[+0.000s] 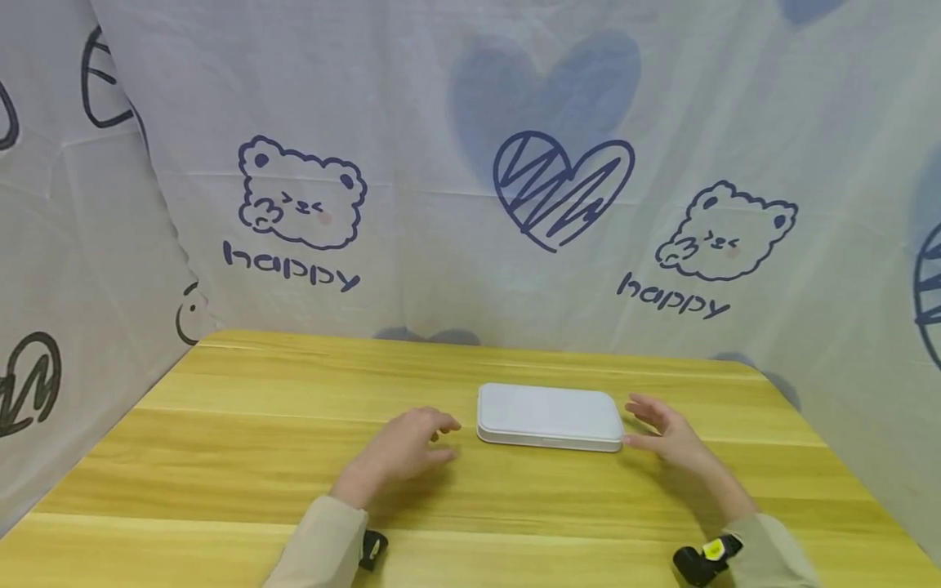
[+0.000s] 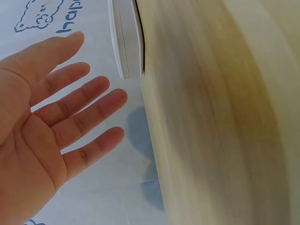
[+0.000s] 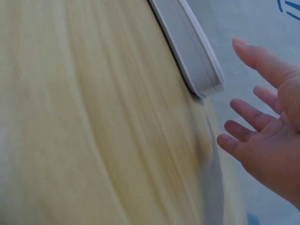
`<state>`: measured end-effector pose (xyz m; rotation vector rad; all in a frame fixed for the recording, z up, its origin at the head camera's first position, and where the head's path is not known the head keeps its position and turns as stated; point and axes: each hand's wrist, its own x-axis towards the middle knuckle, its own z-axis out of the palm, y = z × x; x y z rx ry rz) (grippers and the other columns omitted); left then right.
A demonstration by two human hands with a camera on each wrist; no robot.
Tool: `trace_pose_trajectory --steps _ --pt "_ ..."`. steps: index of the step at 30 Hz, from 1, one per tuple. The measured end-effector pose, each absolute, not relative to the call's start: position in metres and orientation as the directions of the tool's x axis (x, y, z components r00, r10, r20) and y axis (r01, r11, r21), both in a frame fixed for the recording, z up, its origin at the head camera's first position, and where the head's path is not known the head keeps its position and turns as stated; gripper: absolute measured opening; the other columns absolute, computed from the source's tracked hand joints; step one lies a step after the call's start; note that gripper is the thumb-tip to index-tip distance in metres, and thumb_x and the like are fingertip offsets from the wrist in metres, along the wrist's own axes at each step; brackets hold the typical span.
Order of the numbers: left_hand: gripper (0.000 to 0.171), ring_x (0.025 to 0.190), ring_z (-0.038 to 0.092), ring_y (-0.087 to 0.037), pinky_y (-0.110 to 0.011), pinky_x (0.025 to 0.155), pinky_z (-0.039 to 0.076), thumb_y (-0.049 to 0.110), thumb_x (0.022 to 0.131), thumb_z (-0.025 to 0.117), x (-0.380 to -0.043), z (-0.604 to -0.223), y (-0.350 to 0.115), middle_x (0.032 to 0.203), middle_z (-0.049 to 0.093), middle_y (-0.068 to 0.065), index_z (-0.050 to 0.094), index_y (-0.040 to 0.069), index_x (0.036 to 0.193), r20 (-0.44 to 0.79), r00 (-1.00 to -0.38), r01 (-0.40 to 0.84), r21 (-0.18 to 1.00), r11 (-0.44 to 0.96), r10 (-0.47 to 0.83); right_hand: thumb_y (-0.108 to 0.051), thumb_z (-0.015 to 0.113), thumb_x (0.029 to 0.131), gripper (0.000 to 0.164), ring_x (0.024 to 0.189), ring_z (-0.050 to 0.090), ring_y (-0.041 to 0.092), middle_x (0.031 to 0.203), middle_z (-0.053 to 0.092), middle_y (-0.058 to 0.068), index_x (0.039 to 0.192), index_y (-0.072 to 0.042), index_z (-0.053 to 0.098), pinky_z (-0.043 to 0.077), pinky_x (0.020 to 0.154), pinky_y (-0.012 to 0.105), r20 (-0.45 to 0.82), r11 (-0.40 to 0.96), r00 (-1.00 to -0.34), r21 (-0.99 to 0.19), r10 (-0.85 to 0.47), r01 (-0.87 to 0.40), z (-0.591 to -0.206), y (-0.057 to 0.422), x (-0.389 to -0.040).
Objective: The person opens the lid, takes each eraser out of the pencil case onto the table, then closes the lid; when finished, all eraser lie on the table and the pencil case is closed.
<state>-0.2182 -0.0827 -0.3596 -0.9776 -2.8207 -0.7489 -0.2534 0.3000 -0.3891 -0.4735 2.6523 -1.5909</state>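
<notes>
A white rectangular case (image 1: 550, 412) with rounded corners lies flat on the wooden table, its lid down. To its left, my left hand (image 1: 412, 441) hovers over the table with fingers spread and nothing in them; a small gap parts it from the case. On the other side, my right hand (image 1: 669, 437) is close to the case's right end, fingers loosely extended. Whether its thumb touches the case I cannot tell in the head view. Both wrist views show empty palms, with the case's side (image 2: 126, 40) and corner (image 3: 199, 70) near the fingertips.
The yellow wood-grain table (image 1: 220, 457) reaches back to a white curtain (image 1: 426, 163) printed with hearts, bears and the word happy. Curtain fabric also hangs at the left and right. A black device (image 1: 707, 559) is strapped at my right wrist.
</notes>
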Motion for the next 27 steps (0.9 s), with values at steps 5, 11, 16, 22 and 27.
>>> trace_pose_trajectory --steps 5,11,16,22,27 --pt "0.03 0.083 0.058 -0.022 -0.034 0.073 0.047 0.013 0.079 0.066 -0.22 -0.36 -0.08 0.1 0.062 -0.014 0.061 -0.003 0.104 0.216 -0.788 0.602 0.467 0.648 0.576 -0.003 0.069 0.076 0.072 0.121 0.026 0.048 0.128 0.033 0.036 0.13 0.016 0.025 0.023 0.096 0.055 0.142 0.43 -0.951 -0.866 -0.275 -0.253 -0.393 0.295 -0.258" --pt "0.032 0.086 0.057 -0.022 -0.034 0.076 0.046 0.016 0.08 0.066 -0.22 -0.358 -0.075 0.101 0.062 -0.012 0.061 -0.001 0.106 0.214 -0.792 0.594 0.482 0.644 0.571 -0.005 0.071 0.073 0.08 0.124 0.02 0.047 0.133 0.027 0.035 0.133 0.014 0.021 0.017 0.099 0.054 0.101 0.439 -0.949 -0.868 -0.299 -0.231 -0.397 0.291 -0.263" --pt "0.031 0.086 0.058 -0.021 -0.034 0.076 0.046 0.015 0.08 0.066 -0.222 -0.355 -0.07 0.101 0.062 -0.012 0.061 -0.001 0.106 0.231 -0.776 0.615 0.481 0.625 0.587 0.0 0.072 0.071 0.087 0.125 0.013 0.049 0.136 0.017 0.036 0.134 0.015 0.014 0.011 0.1 0.055 0.087 0.405 -0.93 -0.883 -0.357 -0.238 -0.4 0.289 -0.267" --pt "0.031 0.088 0.058 -0.022 -0.034 0.079 0.046 0.013 0.08 0.066 -0.224 -0.352 -0.065 0.101 0.062 -0.013 0.061 -0.003 0.106 0.251 -0.755 0.638 0.495 0.59 0.606 0.0 0.073 0.07 0.094 0.127 0.005 0.046 0.139 0.008 0.034 0.136 0.013 0.008 0.005 0.101 0.054 0.066 0.391 -0.915 -0.89 -0.397 -0.234 -0.403 0.288 -0.271" --pt "0.03 0.092 0.057 -0.022 -0.033 0.081 0.045 0.013 0.081 0.065 -0.225 -0.35 -0.058 0.102 0.062 -0.012 0.061 -0.002 0.106 0.229 -0.759 0.619 0.543 0.567 0.609 0.001 0.074 0.069 0.096 0.128 0.002 0.044 0.14 0.005 0.033 0.137 0.012 0.007 0.002 0.101 0.054 0.069 0.386 -0.915 -0.892 -0.398 -0.235 -0.407 0.288 -0.273"
